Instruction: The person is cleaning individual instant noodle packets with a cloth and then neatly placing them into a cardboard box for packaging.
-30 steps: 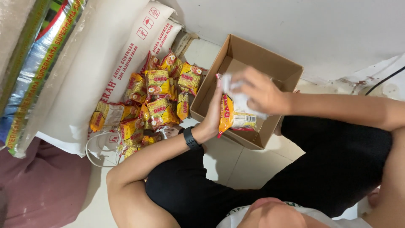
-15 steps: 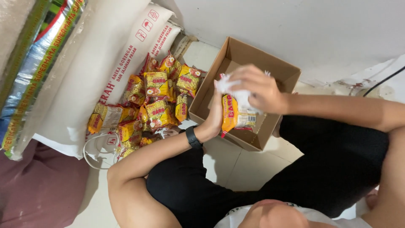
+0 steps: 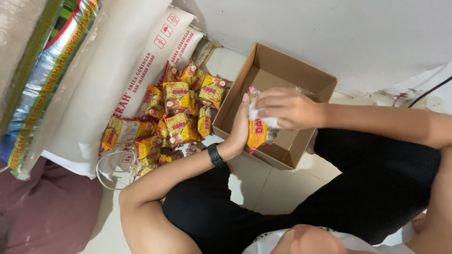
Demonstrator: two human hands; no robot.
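A yellow and red snack packet [image 3: 258, 134] stands upright inside an open brown cardboard box [image 3: 282, 54]. My left hand [image 3: 238, 129], with a black watch on its wrist, presses against the packet's left side. My right hand [image 3: 288, 108] reaches in from the right and grips the packet's crinkled white top. Both hands hold the packet over the box's front half. The box floor beneath the packet is partly hidden by my hands.
A pile of several matching yellow packets [image 3: 179, 113] lies on the floor left of the box. Big white sacks [image 3: 141, 51] and a shiny printed bag [image 3: 44, 80] lean behind them. A white wall [image 3: 329, 28] and a black cable [image 3: 428, 89] lie beyond the box.
Both hands and the packet have sunk slightly lower into the box. My right hand has shifted from the packet's upper side to cover its top.
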